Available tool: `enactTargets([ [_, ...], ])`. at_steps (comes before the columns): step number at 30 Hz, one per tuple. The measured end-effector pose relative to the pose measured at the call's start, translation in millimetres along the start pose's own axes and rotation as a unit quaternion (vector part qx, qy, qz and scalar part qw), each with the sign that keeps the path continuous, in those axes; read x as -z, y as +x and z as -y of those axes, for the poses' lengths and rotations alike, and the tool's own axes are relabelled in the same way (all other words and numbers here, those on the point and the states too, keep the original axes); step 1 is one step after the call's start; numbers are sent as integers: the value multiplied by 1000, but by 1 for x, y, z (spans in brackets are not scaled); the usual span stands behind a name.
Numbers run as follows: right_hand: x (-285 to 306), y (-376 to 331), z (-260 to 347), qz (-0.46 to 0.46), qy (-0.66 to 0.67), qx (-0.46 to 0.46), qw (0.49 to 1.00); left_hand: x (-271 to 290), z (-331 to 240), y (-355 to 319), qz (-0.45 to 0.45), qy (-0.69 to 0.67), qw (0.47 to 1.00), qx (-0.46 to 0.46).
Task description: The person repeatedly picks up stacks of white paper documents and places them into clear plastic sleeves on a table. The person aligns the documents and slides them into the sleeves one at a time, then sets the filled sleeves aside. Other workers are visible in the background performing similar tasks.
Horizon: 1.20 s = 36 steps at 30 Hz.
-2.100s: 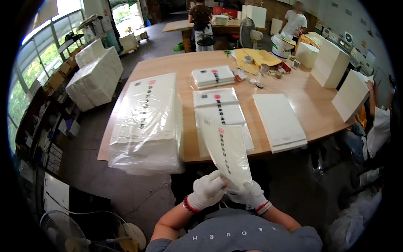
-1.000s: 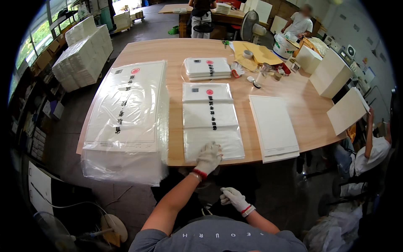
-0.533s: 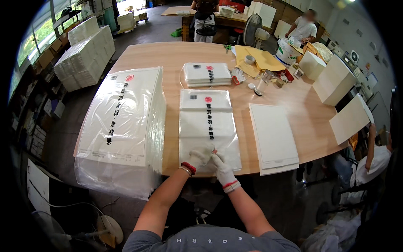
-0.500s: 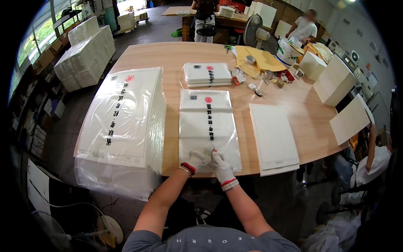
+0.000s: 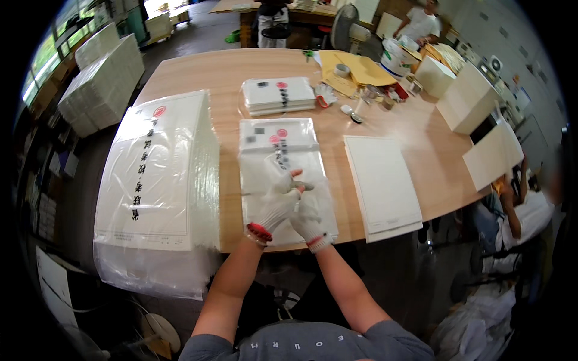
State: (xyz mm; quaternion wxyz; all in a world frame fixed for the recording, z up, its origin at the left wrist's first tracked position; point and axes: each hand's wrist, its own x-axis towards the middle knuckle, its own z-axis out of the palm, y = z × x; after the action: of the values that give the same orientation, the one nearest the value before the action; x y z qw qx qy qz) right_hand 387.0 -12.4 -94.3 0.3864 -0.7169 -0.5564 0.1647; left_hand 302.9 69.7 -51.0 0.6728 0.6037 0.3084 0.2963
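A flat stack of clear printed plastic bags (image 5: 256,156) lies at the table's front middle, with white beneath the plastic. My left hand (image 5: 274,203), in a white knit glove with bare fingertips, is closed over it, and the top bag's plastic looks bunched at the fingers. Close against it on the right is my right hand (image 5: 308,219), also gloved; motion smears its fingers, so its grip is unclear. A second red round mark beside the first shows the top bag shifted from the layer below.
A tall stack of bagged sheets (image 5: 162,198) stands left, white boards (image 5: 385,186) right. Behind are a smaller bagged pile (image 5: 280,96), yellow envelopes (image 5: 355,69), a tape roll (image 5: 341,70) and a spare glove (image 5: 326,95). A person (image 5: 524,210) sits at the right edge; others are at the back.
Both hands have moved up the bag, away from the front edge, and come together. The top bag's print now looks crumpled and doubled. The whole view has shifted slightly.
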Motion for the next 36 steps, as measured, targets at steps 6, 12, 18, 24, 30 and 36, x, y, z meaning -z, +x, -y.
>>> enactTargets([
  [6, -48, -31, -72, 63, -10, 90, 994, 0, -16, -33, 2, 178, 981, -71],
  [12, 99, -101, -74, -20, 17, 72, 997, -2, -13, -70, -42, 422, 888, -176],
  [18, 163, -88, -151, -66, -294, 34, 953, -10, -17, -97, -170, 493, 794, -313],
  [24, 166, -76, -195, -177, -179, 85, 964, -40, 1, -129, -178, 394, 838, -332],
  [30, 175, -90, -172, -176, -350, 60, 918, -126, 33, -125, 201, 35, 979, 16],
  [36, 150, -177, -57, 130, -153, 191, 961, -143, 134, -102, 130, -206, 914, 325],
])
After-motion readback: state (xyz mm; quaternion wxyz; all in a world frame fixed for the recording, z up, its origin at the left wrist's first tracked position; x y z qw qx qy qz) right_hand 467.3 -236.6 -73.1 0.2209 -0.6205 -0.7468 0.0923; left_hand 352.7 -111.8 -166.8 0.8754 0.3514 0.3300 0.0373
